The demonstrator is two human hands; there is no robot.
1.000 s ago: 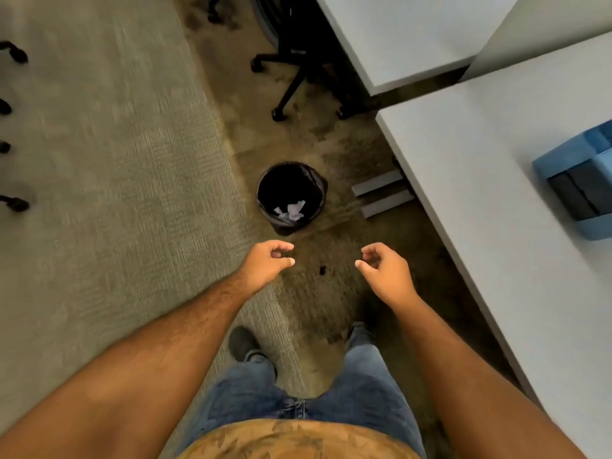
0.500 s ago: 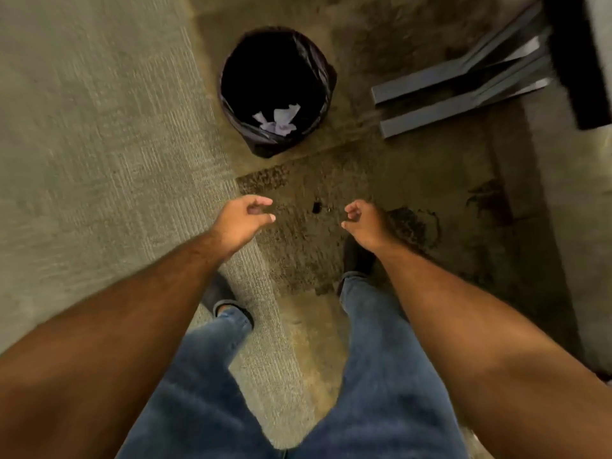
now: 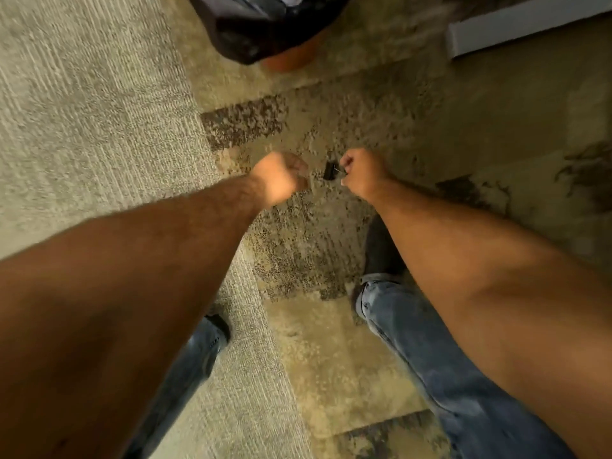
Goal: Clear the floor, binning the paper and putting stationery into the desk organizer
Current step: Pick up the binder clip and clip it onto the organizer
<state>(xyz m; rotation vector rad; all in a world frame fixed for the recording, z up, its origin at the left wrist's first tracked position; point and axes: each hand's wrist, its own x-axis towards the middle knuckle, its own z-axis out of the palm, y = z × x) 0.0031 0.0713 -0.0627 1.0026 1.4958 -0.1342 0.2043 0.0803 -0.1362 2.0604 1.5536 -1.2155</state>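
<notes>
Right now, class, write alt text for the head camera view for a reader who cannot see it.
A person bends over patterned carpet, the right hand pinching the wire handle of a small black binder clip. The left hand, loosely curled, hovers beside it, and a black-lined bin stands just beyond.

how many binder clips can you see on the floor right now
1. A black binder clip lies on the carpet between the hands, at the right hand fingers. The arms could hide others.

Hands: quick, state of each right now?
Left hand: curled shut, nothing visible in it.
Right hand: pinching the binder clip by its wire handle.
</notes>
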